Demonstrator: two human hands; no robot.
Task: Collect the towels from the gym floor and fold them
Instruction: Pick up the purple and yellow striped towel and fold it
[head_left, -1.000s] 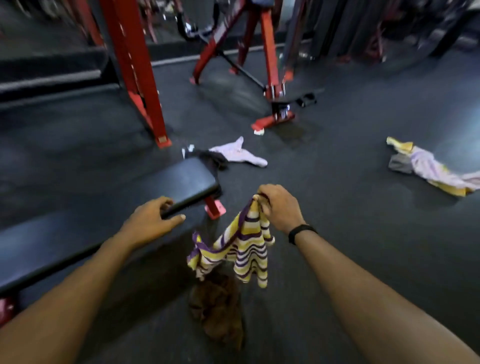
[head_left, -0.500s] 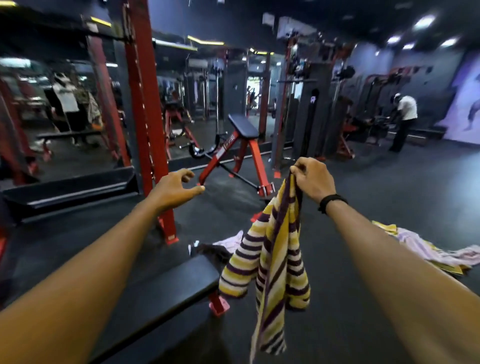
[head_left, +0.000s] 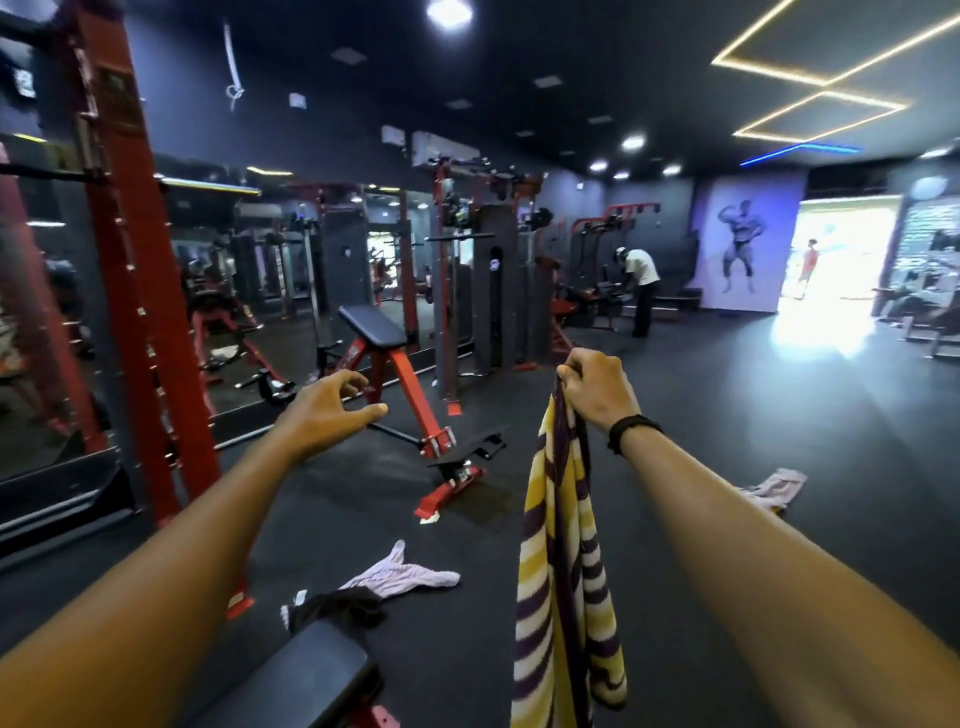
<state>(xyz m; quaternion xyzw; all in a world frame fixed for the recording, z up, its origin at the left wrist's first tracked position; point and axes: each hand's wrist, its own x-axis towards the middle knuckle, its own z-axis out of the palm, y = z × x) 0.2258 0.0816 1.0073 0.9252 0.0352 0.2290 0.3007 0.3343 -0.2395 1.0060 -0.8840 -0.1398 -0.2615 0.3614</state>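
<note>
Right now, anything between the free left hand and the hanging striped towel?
Nothing visible. The left hand is held out empty in mid-air, and the striped towel hangs from the right hand beside it, with open space between. The bench pad sits lower, below that path.

both arms reach forward; left hand (head_left: 332, 410) loosely curled, holding nothing, right hand (head_left: 597, 387) clenched in a fist.

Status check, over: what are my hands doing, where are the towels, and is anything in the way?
Right hand grips striped towel, hanging. Left hand open, holding nothing. Pale towel on floor ahead, another at right. Black bench close in front.
</note>
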